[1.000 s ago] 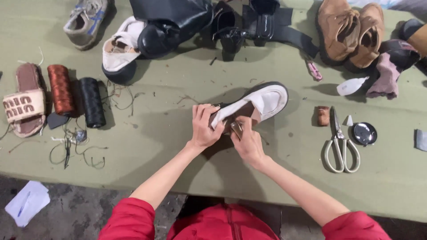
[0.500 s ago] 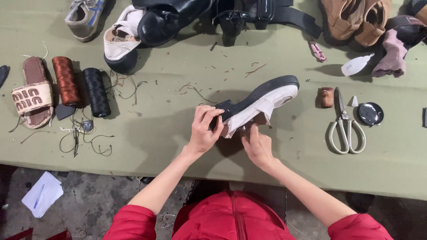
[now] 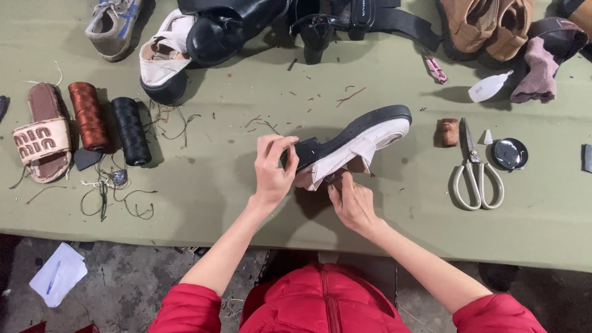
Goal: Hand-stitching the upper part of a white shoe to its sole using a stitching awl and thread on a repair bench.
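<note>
In the middle of the frame I saw the white shoe with a thick black sole (image 3: pixel 354 145), turned on its side above the green cloth-covered bench (image 3: pixel 246 179). Its long axis ran from lower left to upper right, toe toward the upper right. My left hand (image 3: pixel 274 172) was clamped on the heel end, fingers curled over the black sole. My right hand (image 3: pixel 353 200) lay just below the shoe, its fingertips pinched together at the white edge of the upper; what they pinched was too small to tell. So the shoe lay up and right from both grips, and the right hand was nearer to its middle. The pale-handled scissors (image 3: pixel 475 169) lay well apart, to the right.
</note>
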